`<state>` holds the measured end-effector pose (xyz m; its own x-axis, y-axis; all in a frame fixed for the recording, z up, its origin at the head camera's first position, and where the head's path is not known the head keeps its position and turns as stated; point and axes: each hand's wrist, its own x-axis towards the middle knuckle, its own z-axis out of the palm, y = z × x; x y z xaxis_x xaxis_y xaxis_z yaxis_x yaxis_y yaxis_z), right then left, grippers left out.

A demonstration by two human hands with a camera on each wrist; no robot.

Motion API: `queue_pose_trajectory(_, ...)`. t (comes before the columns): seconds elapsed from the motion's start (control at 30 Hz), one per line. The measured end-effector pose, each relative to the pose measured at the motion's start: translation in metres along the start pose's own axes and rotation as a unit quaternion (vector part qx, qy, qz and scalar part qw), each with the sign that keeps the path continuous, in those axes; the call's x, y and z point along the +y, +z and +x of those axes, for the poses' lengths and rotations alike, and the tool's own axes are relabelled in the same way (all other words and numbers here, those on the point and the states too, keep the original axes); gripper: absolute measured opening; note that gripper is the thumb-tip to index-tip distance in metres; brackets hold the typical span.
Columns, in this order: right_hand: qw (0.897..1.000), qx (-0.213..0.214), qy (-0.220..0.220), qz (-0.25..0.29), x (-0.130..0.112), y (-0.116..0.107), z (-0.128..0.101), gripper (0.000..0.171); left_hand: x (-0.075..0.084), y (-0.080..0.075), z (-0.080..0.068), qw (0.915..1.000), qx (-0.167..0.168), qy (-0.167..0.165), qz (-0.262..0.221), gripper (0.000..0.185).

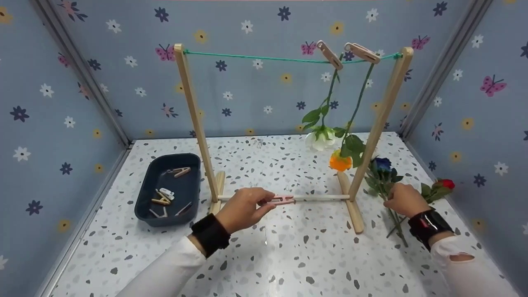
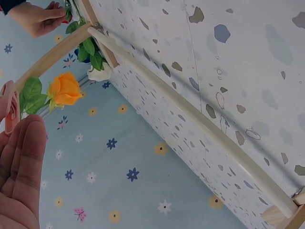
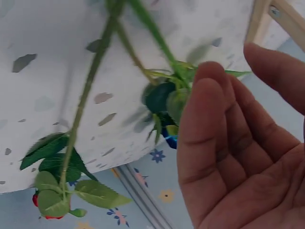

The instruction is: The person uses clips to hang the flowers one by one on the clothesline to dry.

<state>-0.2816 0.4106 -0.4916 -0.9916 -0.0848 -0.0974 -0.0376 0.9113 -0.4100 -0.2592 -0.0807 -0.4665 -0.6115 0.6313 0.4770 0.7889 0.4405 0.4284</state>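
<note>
My left hand (image 1: 246,209) pinches a pink clothespin (image 1: 284,200) between thumb and fingers, in front of the rack's white lower bar (image 1: 321,198). At the right, my right hand (image 1: 407,200) is over the stems of a blue rose (image 1: 382,164). The right wrist view shows its fingers loosely bent beside a green stem (image 3: 155,38), the thumb held apart from them. A red rose (image 1: 446,184) lies farther right, its stem crossing the others. From the green line (image 1: 255,58) a white rose (image 1: 321,140) and an orange rose (image 1: 340,161) hang upside down by clothespins (image 1: 363,53).
A dark bin (image 1: 183,197) with several clothespins stands left of the wooden rack. The rack's posts (image 1: 381,119) rise between my hands and the back wall, with feet (image 1: 355,216) reaching forward. Flower-patterned panels (image 1: 255,95) enclose the speckled table (image 1: 288,255).
</note>
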Motion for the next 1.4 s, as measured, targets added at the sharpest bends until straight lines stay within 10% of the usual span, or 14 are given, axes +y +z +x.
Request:
queue_pose_trajectory(0.7, 0.998, -0.011, 0.054, 0.005, 0.023, 0.018, 0.015, 0.030, -0.002, 0.005, -0.004, 0.9998, -0.012, -0.009, -0.011, 0.016)
queue_pose_trajectory(1.4, 0.972, 0.029, 0.055, 0.228, 0.016, 0.003, 0.019, 0.029, -0.002, 0.003, -0.006, 0.9997, -0.018, -0.014, -0.009, 0.017)
